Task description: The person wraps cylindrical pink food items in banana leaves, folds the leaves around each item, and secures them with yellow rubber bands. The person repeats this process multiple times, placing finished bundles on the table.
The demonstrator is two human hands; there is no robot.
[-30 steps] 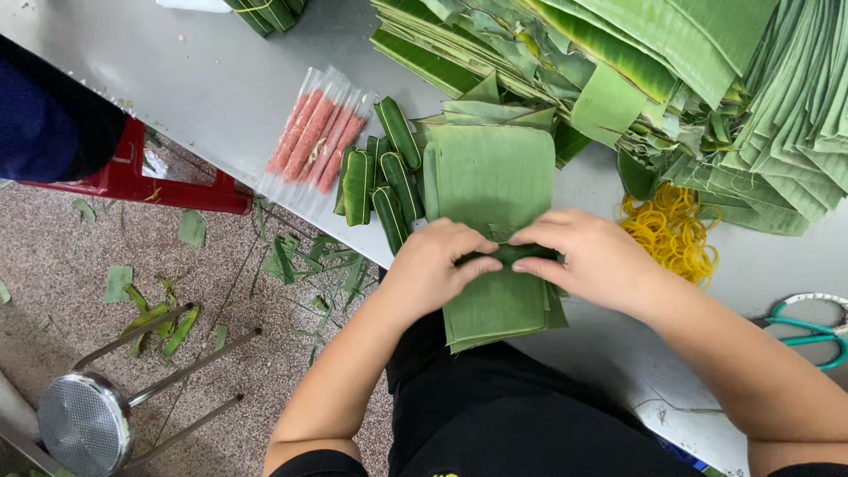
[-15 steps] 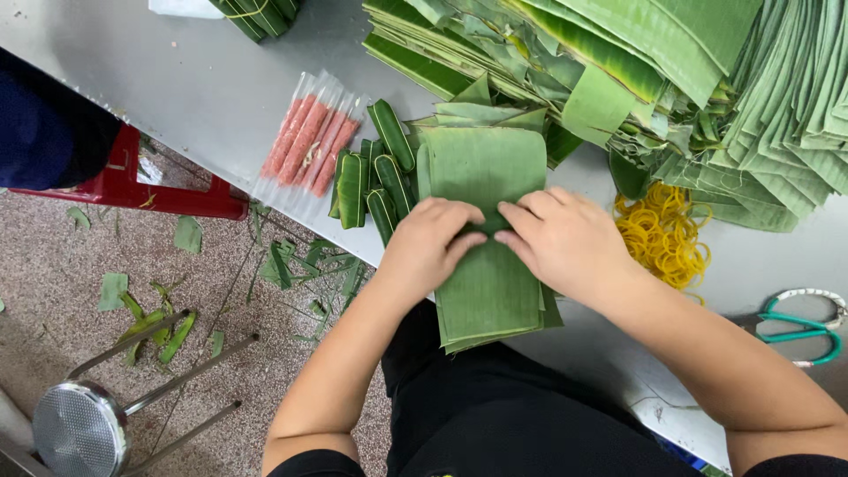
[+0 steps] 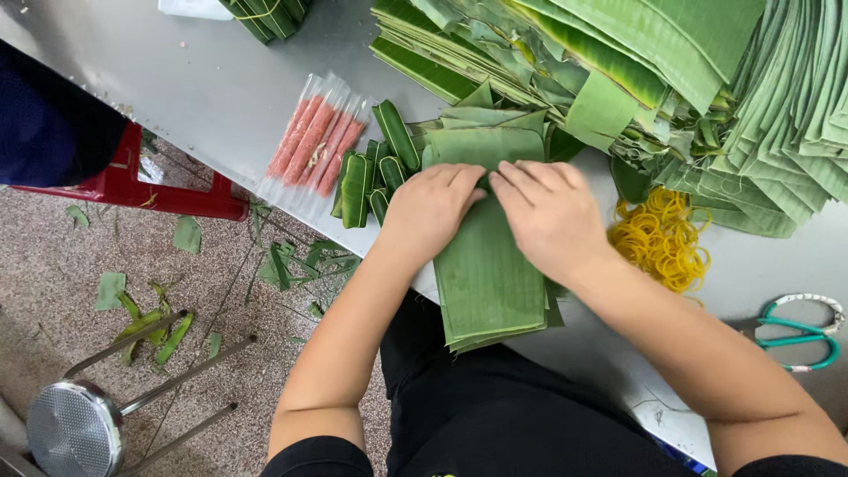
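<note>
I see a smooth, matt grey worktop [image 3: 177,79]. The stacked leaf sheets [image 3: 490,265] at centre look waxy and finely ribbed, with a dull sheen. At upper centre-left, pink sausages [image 3: 316,146] sit in glossy clear plastic. The yellow bands [image 3: 662,238] at right look like rubber. The stool [image 3: 75,428] at lower left is brushed metal; the floor [image 3: 53,256] is rough speckled stone.
</note>
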